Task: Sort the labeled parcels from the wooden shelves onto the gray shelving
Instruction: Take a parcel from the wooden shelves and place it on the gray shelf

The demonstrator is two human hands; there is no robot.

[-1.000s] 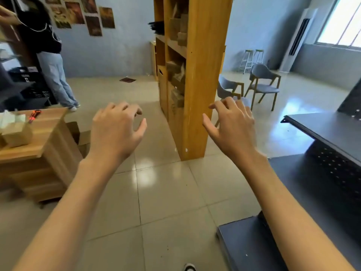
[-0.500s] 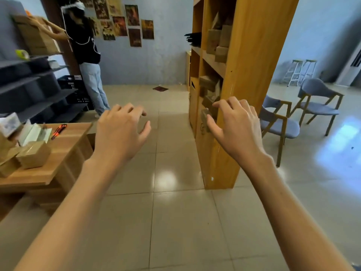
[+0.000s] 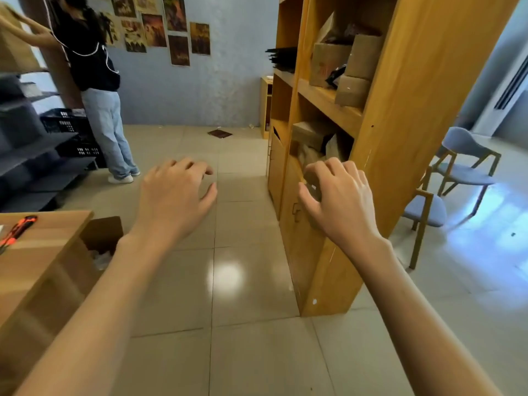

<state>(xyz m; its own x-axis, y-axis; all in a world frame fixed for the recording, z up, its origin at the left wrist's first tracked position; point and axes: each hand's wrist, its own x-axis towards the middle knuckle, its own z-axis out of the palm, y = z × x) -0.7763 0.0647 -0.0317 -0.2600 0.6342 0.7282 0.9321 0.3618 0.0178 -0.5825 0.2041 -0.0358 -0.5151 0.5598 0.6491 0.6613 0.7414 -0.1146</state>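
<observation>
Facing wooden shelves [image 3: 400,115], parcels [image 3: 328,62] above empty right hand [image 3: 340,201].

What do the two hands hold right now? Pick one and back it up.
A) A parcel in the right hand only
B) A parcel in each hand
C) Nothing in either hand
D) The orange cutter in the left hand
C: the left hand and right hand hang in the air with loosely curled, empty fingers; the parcels sit on the wooden shelves and the cutter lies on the table.
</observation>
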